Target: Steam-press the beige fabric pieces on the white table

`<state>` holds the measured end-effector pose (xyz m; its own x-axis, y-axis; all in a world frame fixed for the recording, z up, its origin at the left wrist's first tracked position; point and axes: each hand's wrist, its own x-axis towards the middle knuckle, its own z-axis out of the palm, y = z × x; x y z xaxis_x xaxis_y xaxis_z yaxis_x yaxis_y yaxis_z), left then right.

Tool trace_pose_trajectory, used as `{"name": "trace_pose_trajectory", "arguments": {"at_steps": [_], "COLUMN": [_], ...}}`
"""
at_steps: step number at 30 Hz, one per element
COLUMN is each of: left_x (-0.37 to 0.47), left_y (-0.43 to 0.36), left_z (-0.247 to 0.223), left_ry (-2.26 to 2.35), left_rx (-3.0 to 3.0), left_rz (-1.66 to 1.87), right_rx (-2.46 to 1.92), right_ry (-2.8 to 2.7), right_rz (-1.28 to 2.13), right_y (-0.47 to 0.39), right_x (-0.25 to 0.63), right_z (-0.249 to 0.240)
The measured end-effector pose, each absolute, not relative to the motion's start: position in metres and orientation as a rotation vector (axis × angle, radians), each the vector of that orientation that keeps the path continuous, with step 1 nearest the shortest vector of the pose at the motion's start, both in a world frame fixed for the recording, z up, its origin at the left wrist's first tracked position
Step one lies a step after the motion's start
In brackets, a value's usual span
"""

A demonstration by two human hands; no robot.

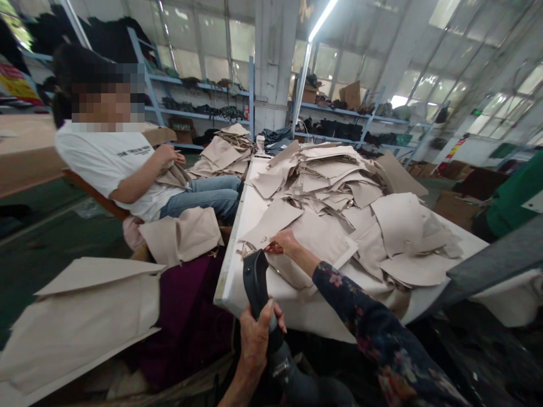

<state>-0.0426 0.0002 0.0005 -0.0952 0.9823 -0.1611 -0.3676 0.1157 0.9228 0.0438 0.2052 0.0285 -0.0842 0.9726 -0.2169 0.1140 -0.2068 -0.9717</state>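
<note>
My left grip clasped the black tool; my right grip pinched beige cloth near its head, over the tabletop, a messy pile crowding behind, a seated co-worker at left.

Heaped fabric pieces, a white worktable and loaded blue racks mark this as a workshop

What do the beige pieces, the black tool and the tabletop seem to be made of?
Beige pieces: probably matt fabric; they drape and fold in soft curves. Black tool, in the left hand: likely satin plastic, from its smooth, curved shape. Tabletop: white, flat, perhaps laminate; the look leaves it open.
</note>
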Motion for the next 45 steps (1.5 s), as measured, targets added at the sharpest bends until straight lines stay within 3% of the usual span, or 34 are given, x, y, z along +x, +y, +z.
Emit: {"name": "trace_pose_trajectory", "arguments": {"at_steps": [14, 31, 45], "left_x": [-0.036, -0.025, -0.038], "left_y": [0.005, -0.003, 0.008], "left_z": [0.002, 0.004, 0.002], "left_ry": [0.977, 1.009, 1.034], "left_rx": [0.747, 0.874, 0.756], "left_rz": [1.353, 1.208, 1.405], "right_rx": [-1.169, -1.199, -1.189], "right_ry": [-1.461, -1.420, -1.398], "right_rz": [0.741, 0.619, 0.664], "right_y": [0.120, 0.111, 0.110], "right_x": [0.068, 0.084, 0.087], "right_z": [0.018, 0.010, 0.011]}}
